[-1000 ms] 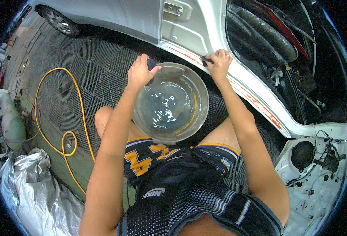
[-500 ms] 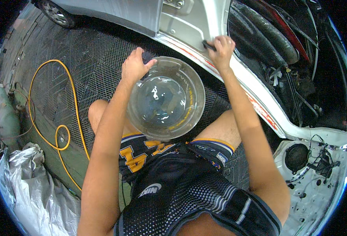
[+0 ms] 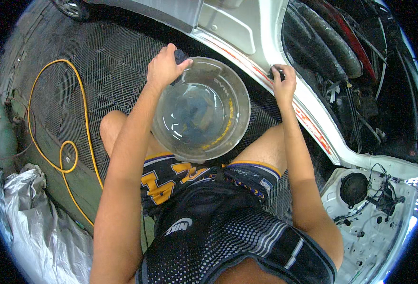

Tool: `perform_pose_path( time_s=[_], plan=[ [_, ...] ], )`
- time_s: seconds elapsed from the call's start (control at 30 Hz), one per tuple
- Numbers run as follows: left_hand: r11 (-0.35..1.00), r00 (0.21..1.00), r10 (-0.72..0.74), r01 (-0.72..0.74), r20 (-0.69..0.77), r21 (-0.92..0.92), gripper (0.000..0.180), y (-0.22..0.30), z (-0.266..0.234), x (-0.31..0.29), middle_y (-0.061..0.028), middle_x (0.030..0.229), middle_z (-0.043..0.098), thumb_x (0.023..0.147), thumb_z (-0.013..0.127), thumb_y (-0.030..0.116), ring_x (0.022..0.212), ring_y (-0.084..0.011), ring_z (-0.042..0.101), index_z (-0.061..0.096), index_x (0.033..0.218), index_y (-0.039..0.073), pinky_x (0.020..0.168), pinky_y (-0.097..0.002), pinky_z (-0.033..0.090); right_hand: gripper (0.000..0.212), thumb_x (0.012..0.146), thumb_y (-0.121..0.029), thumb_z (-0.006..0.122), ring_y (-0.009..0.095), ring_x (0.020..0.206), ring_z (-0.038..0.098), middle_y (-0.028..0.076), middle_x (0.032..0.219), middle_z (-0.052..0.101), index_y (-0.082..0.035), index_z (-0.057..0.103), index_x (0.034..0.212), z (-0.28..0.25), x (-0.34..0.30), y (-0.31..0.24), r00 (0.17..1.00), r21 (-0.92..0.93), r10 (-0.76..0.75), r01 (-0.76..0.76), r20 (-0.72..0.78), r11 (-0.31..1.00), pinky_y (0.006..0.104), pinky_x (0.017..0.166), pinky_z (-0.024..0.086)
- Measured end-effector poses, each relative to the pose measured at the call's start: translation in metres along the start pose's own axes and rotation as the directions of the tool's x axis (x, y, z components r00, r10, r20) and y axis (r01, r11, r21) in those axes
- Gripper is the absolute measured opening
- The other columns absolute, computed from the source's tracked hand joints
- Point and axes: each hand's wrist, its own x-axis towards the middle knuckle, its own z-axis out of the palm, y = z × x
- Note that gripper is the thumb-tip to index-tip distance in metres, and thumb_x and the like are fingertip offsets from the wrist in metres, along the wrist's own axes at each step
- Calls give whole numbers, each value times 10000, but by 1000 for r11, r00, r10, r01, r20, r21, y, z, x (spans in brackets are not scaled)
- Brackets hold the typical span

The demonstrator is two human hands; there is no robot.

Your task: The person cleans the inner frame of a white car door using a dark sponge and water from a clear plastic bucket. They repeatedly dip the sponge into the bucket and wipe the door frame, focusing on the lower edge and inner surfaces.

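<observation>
A clear round tub of water stands between my knees. At its far left rim, my left hand is closed around a dark, soft wad, a cloth or sponge; I cannot tell which. My right hand grips a small black pad and presses it on the white car body, where the sill meets the upright pillar. Red-orange patches show along the sill below the hand. The pad's underside is hidden.
A yellow hose loops over the floor at left, near a crumpled silver sheet. The open door's inner panel, with a speaker and loose wires, is close at my right. A dark grille mat covers the floor ahead.
My right hand has slid down the pillar toward the sill with the black pad. The left hand stays at the tub's rim with the dark wad. The whole view has shifted slightly.
</observation>
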Motion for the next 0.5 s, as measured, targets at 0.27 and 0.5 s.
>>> perform_pose_path(
  time_s=[0.27,0.5],
  plan=[
    [1000,1000,-12,13,-29,12,632,1,0,-3,-199,1136,678,851,761,543,1039,-401,695,567,1189,44,874,-514,567,300,709,-241,897,309,1051,580,76,1058,638,-113,719,914,23,17,-13,949,-255,-305,317,86,914,453,868,424],
    [999,999,-27,28,-25,36,652,1,0,-1,-204,1124,689,839,757,566,1023,-410,704,558,1180,47,861,-526,572,246,732,-221,855,288,954,614,7,902,673,-144,750,941,44,31,-15,906,-237,-423,416,26,878,453,840,428]
  ],
)
